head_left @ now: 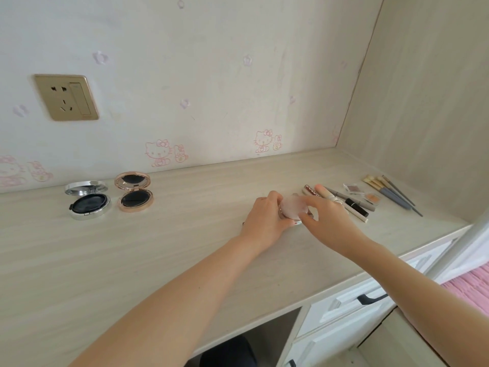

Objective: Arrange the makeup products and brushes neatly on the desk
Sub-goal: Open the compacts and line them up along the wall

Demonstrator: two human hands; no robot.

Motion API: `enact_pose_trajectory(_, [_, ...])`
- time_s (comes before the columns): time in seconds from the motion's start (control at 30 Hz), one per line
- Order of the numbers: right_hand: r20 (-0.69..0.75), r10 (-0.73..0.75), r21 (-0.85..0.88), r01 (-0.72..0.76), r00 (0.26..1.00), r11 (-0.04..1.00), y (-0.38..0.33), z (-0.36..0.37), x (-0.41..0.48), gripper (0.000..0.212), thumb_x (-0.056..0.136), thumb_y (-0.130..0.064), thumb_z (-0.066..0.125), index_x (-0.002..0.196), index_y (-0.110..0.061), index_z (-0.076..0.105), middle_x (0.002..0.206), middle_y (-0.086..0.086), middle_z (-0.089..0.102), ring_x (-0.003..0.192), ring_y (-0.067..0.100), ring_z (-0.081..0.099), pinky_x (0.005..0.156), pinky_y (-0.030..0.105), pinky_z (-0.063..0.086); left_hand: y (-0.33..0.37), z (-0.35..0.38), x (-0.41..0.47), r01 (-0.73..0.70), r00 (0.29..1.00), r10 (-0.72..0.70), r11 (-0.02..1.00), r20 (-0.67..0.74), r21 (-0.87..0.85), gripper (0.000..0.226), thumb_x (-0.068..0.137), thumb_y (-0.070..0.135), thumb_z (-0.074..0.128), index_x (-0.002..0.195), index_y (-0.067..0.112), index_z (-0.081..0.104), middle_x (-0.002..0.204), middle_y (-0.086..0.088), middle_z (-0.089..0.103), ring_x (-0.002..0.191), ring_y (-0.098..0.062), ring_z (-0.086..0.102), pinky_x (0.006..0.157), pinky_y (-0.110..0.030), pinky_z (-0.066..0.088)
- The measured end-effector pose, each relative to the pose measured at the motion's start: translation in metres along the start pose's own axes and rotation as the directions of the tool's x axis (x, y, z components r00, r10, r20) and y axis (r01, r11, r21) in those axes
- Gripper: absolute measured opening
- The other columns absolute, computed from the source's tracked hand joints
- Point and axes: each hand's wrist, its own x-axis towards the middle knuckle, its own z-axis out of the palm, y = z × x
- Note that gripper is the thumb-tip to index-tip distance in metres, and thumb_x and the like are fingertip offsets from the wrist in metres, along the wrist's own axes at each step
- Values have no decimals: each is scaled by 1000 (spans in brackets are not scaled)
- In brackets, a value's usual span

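Pink round compact (293,210) lies on the desk (158,247), just beside the makeup pencils (356,206). Left hand (264,217) grips its left edge; right hand (326,217) pinches its top.

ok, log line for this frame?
left hand, right hand: hold round pink compact | silver compact, rose-gold compact: open, desk left | brushes: far right
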Motion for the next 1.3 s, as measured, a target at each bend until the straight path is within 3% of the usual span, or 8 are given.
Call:
enact_pose_trajectory(0.1, [-8,38,98,-37,999,995,-11,-1,3,35,90,-24,59,124,-17,59,96,-10,56,100,16,62,79,25,44,3,-8,-3,-46,995,38,995,-97,-86,46,74,27,79,111,14,53,112,2,61,106,-13,52,82,-23,39])
enact_pose_trajectory(0.2, [-11,84,179,-81,996,981,-23,-1,7,40,87,-34,63,124,-18,58,103,-11,55,104,12,60,89,30,47,4,-16,-9,-57,985,25,982,-173,-181,47,71,23,82,109,17,55,110,3,60,97,-12,58,82,-22,47])
enact_pose_trajectory(0.37, [21,108,281,-109,994,953,-41,2,11,46,81,-42,69,120,-20,59,107,-9,64,94,6,63,79,24,48,2,-33,-23,-41,971,-32,954,-236,-298,52,65,18,86,105,27,54,109,7,55,82,-6,64,65,-8,48])
enact_pose_trajectory(0.77, [145,25,369,-78,989,926,-87,26,4,51,70,-50,75,114,-28,61,105,-11,66,88,3,65,71,26,56,-19,-89,-72,-47,971,-40,934,-235,-355,53,64,14,87,108,24,59,110,5,56,85,-12,67,75,-26,57])
enact_pose_trajectory(0.83, [182,9,421,-87,983,903,-94,30,3,52,70,-50,75,115,-28,62,107,-11,66,90,7,67,78,37,58,-26,-103,-81,18,979,-113,877,-169,-480,54,66,12,86,112,26,59,111,4,59,86,-12,70,72,-23,57])
enact_pose_trajectory(0.93, [221,-28,483,-84,975,872,-104,35,1,43,69,-49,76,109,-36,62,106,-16,66,86,2,68,73,41,60,-36,-123,-93,150,964,-259,715,-60,-683,50,76,5,77,119,23,60,115,-3,63,94,-16,70,81,-27,56])
enact_pose_trajectory(1.03, [227,-106,519,-29,968,854,-119,42,-5,36,69,-48,76,102,-41,62,105,-18,67,83,-5,67,58,23,55,-42,-139,-101,223,930,-360,383,78,-897,33,88,4,63,120,5,59,115,-16,67,97,-28,69,83,-35,57])
enact_pose_trajectory(1.3, [172,-275,631,108,946,768,-154,63,-11,45,72,-28,81,112,-34,61,107,-20,67,96,-5,65,72,11,52,-54,-164,-125,323,898,-355,127,261,-938,38,90,27,62,120,3,62,116,-21,65,103,-39,65,79,-40,57])
